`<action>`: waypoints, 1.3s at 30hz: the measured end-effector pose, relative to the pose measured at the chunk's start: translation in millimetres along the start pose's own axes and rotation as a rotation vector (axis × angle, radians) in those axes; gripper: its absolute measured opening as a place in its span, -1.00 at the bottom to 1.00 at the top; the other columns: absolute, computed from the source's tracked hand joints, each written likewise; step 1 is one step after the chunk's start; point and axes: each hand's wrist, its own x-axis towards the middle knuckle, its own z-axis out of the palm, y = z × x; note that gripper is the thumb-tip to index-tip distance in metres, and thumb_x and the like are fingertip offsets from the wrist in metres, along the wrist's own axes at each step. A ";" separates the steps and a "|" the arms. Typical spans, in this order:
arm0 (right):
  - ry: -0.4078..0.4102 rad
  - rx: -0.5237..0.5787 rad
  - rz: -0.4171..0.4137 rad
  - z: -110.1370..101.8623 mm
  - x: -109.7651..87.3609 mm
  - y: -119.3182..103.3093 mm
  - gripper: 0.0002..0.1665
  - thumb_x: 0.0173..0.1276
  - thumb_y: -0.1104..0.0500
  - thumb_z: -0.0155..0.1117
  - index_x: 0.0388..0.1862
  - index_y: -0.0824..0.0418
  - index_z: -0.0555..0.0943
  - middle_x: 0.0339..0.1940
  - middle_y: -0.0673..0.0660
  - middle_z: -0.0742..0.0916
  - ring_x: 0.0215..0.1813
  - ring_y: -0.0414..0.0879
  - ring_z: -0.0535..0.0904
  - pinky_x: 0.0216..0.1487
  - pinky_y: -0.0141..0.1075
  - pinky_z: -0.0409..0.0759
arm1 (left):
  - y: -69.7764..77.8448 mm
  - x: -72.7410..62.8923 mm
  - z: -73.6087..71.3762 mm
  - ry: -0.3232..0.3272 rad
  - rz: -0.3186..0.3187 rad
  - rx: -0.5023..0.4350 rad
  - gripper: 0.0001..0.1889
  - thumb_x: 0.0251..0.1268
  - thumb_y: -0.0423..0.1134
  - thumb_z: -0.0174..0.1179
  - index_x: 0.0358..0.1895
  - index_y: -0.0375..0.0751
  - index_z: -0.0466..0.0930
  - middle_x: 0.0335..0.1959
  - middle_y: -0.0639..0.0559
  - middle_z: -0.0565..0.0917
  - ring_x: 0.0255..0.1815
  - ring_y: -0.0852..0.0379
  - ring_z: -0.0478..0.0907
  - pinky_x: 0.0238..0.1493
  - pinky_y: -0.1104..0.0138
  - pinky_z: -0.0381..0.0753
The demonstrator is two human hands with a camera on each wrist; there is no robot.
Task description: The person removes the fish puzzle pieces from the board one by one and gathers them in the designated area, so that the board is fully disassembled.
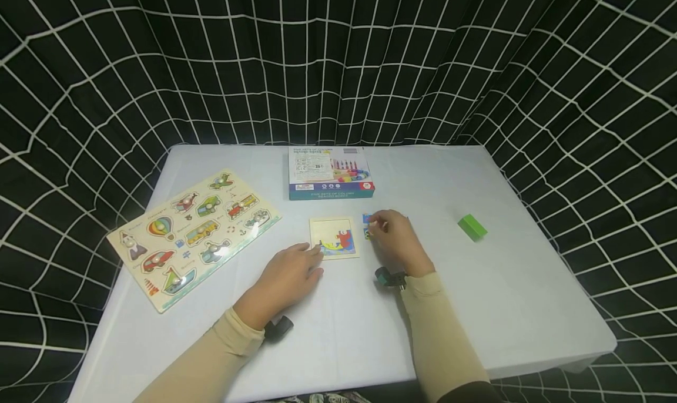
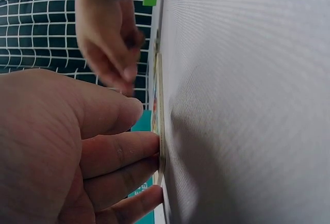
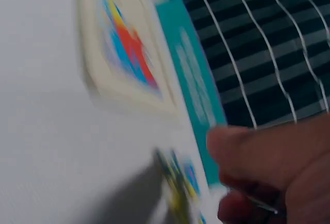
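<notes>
A small square wooden puzzle tray point(image 1: 334, 220) lies partly filled with red, blue and yellow pieces. My left hand point(image 1: 288, 276) rests at its lower left edge, straight fingers touching the rim; the left wrist view shows the fingertips against the tray's thin side point(image 2: 161, 105). To the tray's right, my right hand point(image 1: 396, 238) is over loose colourful puzzle pieces point(image 1: 367, 234), thumb and forefinger brought close together. In the right wrist view its thumb and curled fingers point(image 3: 258, 167) are beside the blurred pieces point(image 3: 178, 188). I cannot tell whether a piece is between them.
A large wooden peg board with vehicle pictures point(image 1: 195, 232) lies at the left. Behind the tray is a flat teal-edged toy box point(image 1: 330, 174). A green block point(image 1: 472, 227) sits at the right. Black curtain with a white grid point(image 1: 370, 68) surrounds the white table point(image 1: 502, 291).
</notes>
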 end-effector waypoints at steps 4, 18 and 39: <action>-0.119 -0.041 -0.178 21.5 1.5 -17.4 -0.64 0.53 0.24 0.44 0.26 0.25 0.75 0.08 0.17 0.75 0.05 0.04 0.62 0.21 -0.05 0.72 | 0.3 0.0 0.2 0.003 0.005 0.013 -0.58 0.61 -0.09 0.28 0.36 -0.21 0.73 0.46 -0.04 0.68 0.55 -0.15 0.56 0.58 -0.04 0.56; -0.195 -0.149 -0.136 34.4 7.7 -32.3 -0.71 0.55 0.22 0.41 0.20 0.15 0.75 0.18 0.14 0.69 0.18 0.05 0.63 0.44 0.02 0.68 | 2.0 0.7 -2.0 0.001 0.004 0.023 -0.57 0.60 -0.09 0.29 0.36 -0.21 0.73 0.46 -0.04 0.68 0.55 -0.15 0.56 0.57 -0.05 0.57; -0.057 -0.057 -0.208 25.6 -4.6 -33.2 -0.87 0.59 0.31 0.34 -0.10 0.06 0.69 -0.11 0.01 0.77 -0.13 -0.03 0.58 -0.04 -0.17 0.65 | 1.7 0.5 -1.5 0.001 0.010 0.030 -0.57 0.59 -0.10 0.30 0.36 -0.22 0.73 0.46 -0.04 0.68 0.54 -0.16 0.57 0.57 -0.05 0.57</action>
